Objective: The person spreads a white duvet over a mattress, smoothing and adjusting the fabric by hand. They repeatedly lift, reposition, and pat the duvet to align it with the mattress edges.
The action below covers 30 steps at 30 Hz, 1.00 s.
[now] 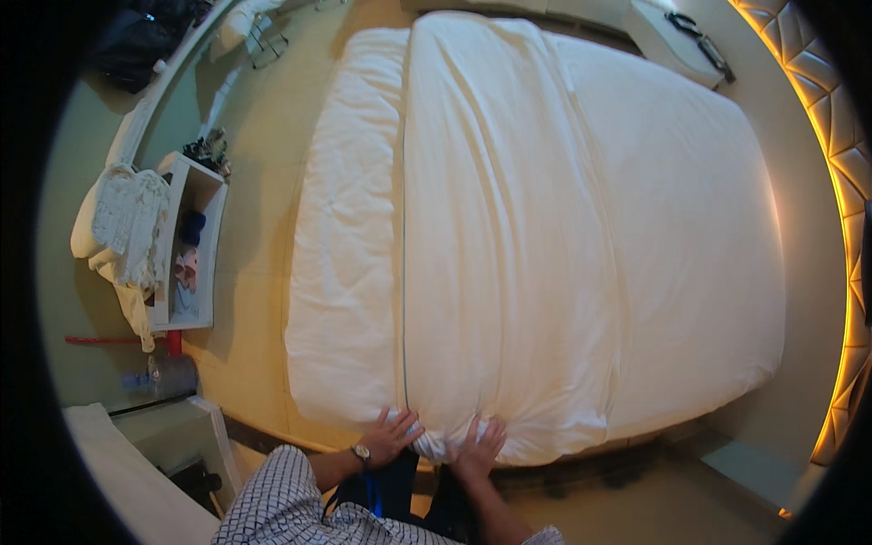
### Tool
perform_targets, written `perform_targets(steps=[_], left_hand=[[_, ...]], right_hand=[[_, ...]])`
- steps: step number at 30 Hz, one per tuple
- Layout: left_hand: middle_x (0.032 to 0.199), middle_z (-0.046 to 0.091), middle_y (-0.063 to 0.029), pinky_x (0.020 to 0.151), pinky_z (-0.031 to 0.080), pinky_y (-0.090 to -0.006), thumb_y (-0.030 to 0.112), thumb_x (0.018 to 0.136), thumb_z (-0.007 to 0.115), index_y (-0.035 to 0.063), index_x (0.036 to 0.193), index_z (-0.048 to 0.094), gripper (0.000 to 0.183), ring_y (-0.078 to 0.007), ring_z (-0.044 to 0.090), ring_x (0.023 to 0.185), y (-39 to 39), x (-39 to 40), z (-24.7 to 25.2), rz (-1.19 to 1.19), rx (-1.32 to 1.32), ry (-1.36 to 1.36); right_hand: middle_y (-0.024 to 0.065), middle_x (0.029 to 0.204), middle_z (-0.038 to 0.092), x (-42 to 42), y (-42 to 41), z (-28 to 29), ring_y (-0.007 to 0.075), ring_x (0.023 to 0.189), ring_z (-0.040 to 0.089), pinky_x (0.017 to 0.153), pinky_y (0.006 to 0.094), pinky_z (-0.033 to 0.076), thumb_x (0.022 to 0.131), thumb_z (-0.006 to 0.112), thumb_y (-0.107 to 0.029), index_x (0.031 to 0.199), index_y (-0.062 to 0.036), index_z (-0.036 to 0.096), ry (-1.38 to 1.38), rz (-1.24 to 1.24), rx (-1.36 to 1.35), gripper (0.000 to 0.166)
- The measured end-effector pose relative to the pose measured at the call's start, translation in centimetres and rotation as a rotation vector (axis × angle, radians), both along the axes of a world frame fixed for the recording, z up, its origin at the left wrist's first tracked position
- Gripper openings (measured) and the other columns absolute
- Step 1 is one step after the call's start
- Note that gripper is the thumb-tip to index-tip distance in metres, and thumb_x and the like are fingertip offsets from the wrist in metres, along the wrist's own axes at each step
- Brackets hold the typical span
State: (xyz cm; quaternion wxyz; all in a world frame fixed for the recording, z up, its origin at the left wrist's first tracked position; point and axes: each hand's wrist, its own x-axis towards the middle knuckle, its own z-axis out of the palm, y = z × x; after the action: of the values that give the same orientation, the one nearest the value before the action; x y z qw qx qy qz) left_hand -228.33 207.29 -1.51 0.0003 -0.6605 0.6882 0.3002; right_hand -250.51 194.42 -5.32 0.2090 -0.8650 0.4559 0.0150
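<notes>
A white duvet [504, 238] lies folded over across the middle of a bed, with a thin blue-green line along its left edge. My left hand [392, 436], with a wristwatch [361, 451] on the wrist, rests on the near edge of the bedding by that line, fingers spread. Just to its right, my right hand [478, 446] presses on the bunched near edge of the duvet; its fingers point away from me, slightly apart. Whether either hand pinches cloth underneath cannot be seen. White sheeting [688, 238] covers the mattress on the right.
At left stands a white open shelf unit [219, 259] with folded white textiles [129, 225] beside it and a clear bin [174, 377] nearby. A white ledge [671, 51] at the far right holds dark-handled tools. A lit padded headboard panel [817, 88] lines the right.
</notes>
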Motion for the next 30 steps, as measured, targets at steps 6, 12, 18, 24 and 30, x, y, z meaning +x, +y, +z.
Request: perform_targets(steps=[6, 12, 18, 24, 30], left_hand=[[0.159, 0.037, -0.0184, 0.106, 0.036, -0.0650, 0.026, 0.095, 0.054, 0.0191, 0.152, 0.043, 0.059, -0.0388, 0.048, 0.138, 3.7, -1.9, 0.2, 0.062, -0.022, -0.178], [0.138, 0.053, -0.0178, 0.092, 0.045, -0.0550, 0.029, 0.092, 0.060, 0.0157, 0.152, 0.039, 0.065, -0.0376, 0.061, 0.113, 8.9, -0.8, 3.2, 0.142, 0.293, 0.046], [0.094, 0.070, -0.0207, 0.070, 0.055, -0.0523, 0.033, 0.096, 0.059, 0.0131, 0.137, 0.055, 0.046, -0.0415, 0.069, 0.083, 15.4, 6.8, 3.5, 0.320, 0.244, 0.223], [0.099, 0.072, -0.0233, 0.074, 0.056, -0.0503, 0.034, 0.095, 0.060, 0.0089, 0.132, 0.059, 0.045, -0.0417, 0.070, 0.088, 26.4, 20.1, 1.8, 0.506, 0.219, 0.353], [0.104, 0.073, -0.0217, 0.081, 0.056, -0.0492, 0.030, 0.092, 0.063, 0.0065, 0.125, 0.064, 0.040, -0.0411, 0.070, 0.094, 38.0, 38.4, 0.4, 0.935, 0.149, 0.215]], right_hand=[[0.0320, 0.152, 0.027, -0.3, -0.6, 1.8, 0.0538, 0.143, 0.023, 0.109, 0.0677, 0.027, 0.067, 0.084, -0.043, 0.147, -0.0031, 0.042, 0.011, 0.054, 0.150, 0.100], [0.0318, 0.155, 0.027, -0.8, 0.7, 2.9, 0.0516, 0.146, 0.021, 0.115, 0.0652, 0.021, 0.069, 0.082, -0.047, 0.148, -0.0025, 0.043, -0.055, 0.059, 0.124, 0.099], [0.0316, 0.153, 0.031, 0.0, 2.5, 5.3, 0.0514, 0.143, 0.026, 0.116, 0.0654, 0.021, 0.072, 0.077, -0.047, 0.146, -0.0028, 0.046, -0.035, -0.028, 0.084, 0.092], [0.0181, 0.097, 0.069, 8.0, 6.2, 10.3, 0.0302, 0.076, 0.068, 0.063, 0.0435, 0.056, 0.095, 0.066, -0.024, 0.119, -0.0044, 0.065, -0.053, 0.093, -0.739, 0.031], [0.0230, 0.114, 0.066, 16.0, 12.2, 0.6, 0.0353, 0.098, 0.066, 0.082, 0.0457, 0.054, 0.092, 0.067, -0.034, 0.129, -0.0016, 0.059, 0.577, -0.312, 0.272, 0.050]])
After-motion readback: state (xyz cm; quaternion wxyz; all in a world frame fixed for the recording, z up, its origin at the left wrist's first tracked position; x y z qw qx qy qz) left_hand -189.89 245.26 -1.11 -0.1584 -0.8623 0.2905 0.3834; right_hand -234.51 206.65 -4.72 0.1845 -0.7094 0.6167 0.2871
